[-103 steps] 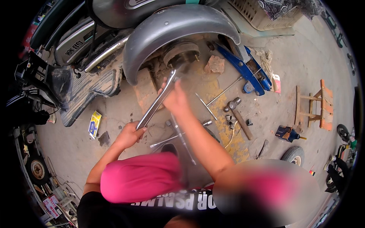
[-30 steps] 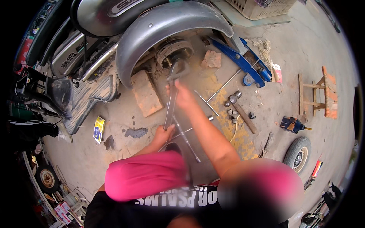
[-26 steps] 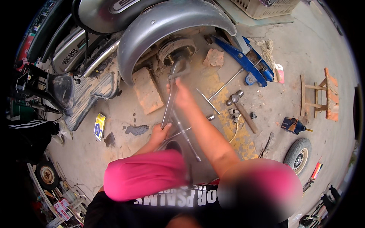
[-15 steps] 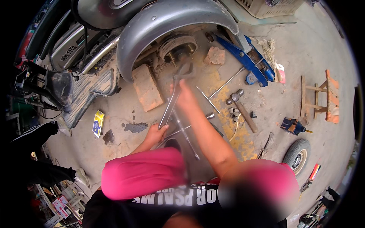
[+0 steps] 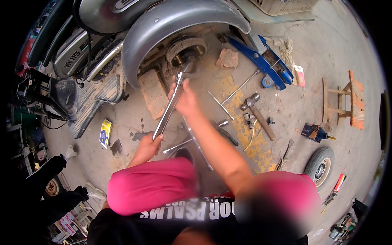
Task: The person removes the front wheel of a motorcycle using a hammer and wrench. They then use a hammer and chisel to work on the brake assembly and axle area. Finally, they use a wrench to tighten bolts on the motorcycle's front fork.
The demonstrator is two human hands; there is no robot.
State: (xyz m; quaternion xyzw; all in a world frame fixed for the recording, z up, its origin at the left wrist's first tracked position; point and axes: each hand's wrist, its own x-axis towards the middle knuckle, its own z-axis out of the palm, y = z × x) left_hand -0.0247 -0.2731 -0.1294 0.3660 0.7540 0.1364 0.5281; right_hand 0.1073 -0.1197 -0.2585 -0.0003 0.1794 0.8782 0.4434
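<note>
My left hand (image 5: pixel 149 147) is closed on the lower end of a long steel wrench (image 5: pixel 168 111). My right hand (image 5: pixel 183 99) grips the same wrench higher up, below its head. The wrench's upper end is at the wheel hub (image 5: pixel 177 51) under the grey fender (image 5: pixel 160 20); motion blur hides whether it is seated on anything. A brick (image 5: pixel 152 92) lies beside the hub on the floor. Steel cross wrenches (image 5: pixel 176 147) lie under my arms, partly hidden by them.
A blue jack (image 5: pixel 261 63) stands right of the hub, near a T-handle (image 5: pixel 241 91) and hammer (image 5: pixel 261 120). Farther right are a wooden stool (image 5: pixel 353 100), bottle (image 5: pixel 312 132) and loose wheel (image 5: pixel 319 166). Scooter footboard (image 5: pixel 92 102) is left. Another person's legs (image 5: pixel 65 202) are lower left.
Both hands and the wrench's lower end have shifted left since half a second ago, tilting the wrench more. The other person's legs at the left have moved down the view.
</note>
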